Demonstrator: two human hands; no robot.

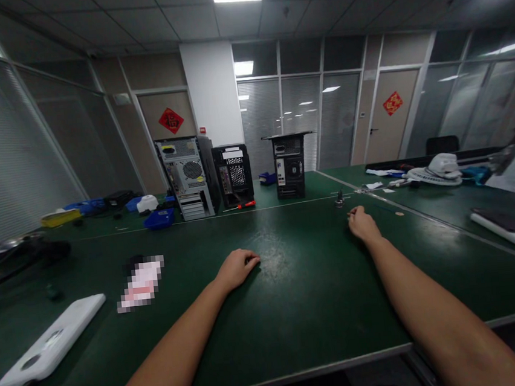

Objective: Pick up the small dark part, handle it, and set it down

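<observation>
Our right hand (363, 224) is the nearer one to the small dark metal part (339, 199), which seems to stand upright on the green surface (305, 310), just beyond our fingertips and slightly to their left. Those fingers are bent inward; we cannot tell whether they pinch anything. Our left hand (235, 269) lies well apart from the part, loosely curled, partly open, with nothing visible in it. Farther off, the red-handled screwdriver (246, 204) lies crosswise before the black computer case (235, 183).
</observation>
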